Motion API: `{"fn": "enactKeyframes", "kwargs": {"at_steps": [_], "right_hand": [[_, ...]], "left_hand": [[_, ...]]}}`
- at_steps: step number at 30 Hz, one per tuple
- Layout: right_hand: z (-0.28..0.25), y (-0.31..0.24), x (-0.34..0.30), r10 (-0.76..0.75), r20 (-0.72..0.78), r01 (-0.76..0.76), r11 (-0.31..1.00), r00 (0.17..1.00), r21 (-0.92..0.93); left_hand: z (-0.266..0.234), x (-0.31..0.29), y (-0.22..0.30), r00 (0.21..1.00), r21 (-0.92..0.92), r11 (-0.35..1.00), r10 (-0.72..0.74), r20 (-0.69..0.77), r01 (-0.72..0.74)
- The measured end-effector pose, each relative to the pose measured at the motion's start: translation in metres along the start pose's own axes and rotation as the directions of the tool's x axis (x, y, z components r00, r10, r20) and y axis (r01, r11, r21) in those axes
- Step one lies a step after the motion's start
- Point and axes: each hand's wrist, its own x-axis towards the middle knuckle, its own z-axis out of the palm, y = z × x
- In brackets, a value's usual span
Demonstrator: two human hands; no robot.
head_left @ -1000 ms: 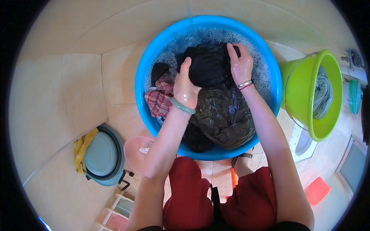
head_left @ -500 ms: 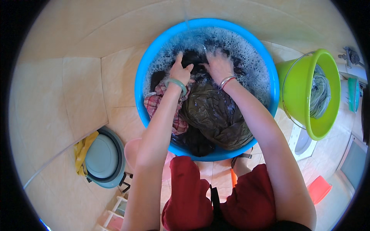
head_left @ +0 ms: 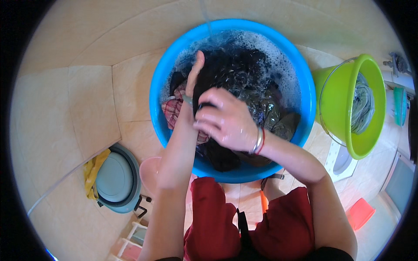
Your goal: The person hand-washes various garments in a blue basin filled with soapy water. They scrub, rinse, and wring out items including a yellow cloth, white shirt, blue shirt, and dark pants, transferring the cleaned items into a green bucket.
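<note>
A round blue tub point(head_left: 308, 108) holds soapy water and wet clothes. In it, my left hand point(head_left: 196, 71) is up at the left with one digit stretched out. A wet black garment point(head_left: 224, 74) drapes against its palm and hides its other fingers. My right hand point(head_left: 228, 119) is closer to me, across my left wrist, its fingers curled on a dark bunch of the same garment. A red plaid cloth point(head_left: 172, 112) lies by the left wall of the tub. On the right, a dark olive garment point(head_left: 283, 124) is partly under water.
Right of the tub stands a lime-green bucket point(head_left: 333, 93) with pale wet cloth point(head_left: 362, 104) inside. Lower left are a grey-blue round basin point(head_left: 115, 176) and a yellow cloth point(head_left: 96, 174). A thin stream of water point(head_left: 205, 15) falls at the tub's far edge. Pink basin point(head_left: 150, 172) nearby.
Both hands were apart in the water. The right hand has come toward me and left, over the left wrist. Black garment is now drawn up between the hands, and the olive garment has shifted right.
</note>
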Motion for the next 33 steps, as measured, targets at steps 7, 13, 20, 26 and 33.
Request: {"fn": "enactKeyframes", "kwargs": {"at_steps": [7, 13, 20, 26, 33], "right_hand": [[0.014, -0.024, 0.005, -0.163, -0.18, 0.083, 0.92, 0.97, -0.383], [0.015, -0.015, 0.025, -0.234, -0.305, 0.099, 0.912, 0.923, -0.398], [0.005, 0.003, 0.027, -0.148, -0.348, 0.071, 0.972, 0.926, -0.223], [0.005, 0.031, 0.032, -0.042, -0.407, 0.015, 0.998, 0.913, -0.068], [-0.025, 0.125, 0.002, 0.366, -0.504, -0.487, 0.864, 0.783, -0.128]], "left_hand": [[-0.008, -0.007, -0.018, 0.985, -0.261, 0.964, 0.094, 0.143, -0.054], [-0.008, -0.017, -0.029, 0.983, -0.311, 0.946, 0.137, 0.126, -0.092], [-0.01, -0.019, -0.041, 0.98, -0.336, 0.933, 0.172, 0.104, -0.128], [-0.015, -0.024, -0.052, 0.973, -0.328, 0.919, 0.23, -0.006, -0.219], [0.033, -0.041, -0.04, 0.814, 0.073, 0.967, 0.245, -0.527, -0.244]]}}
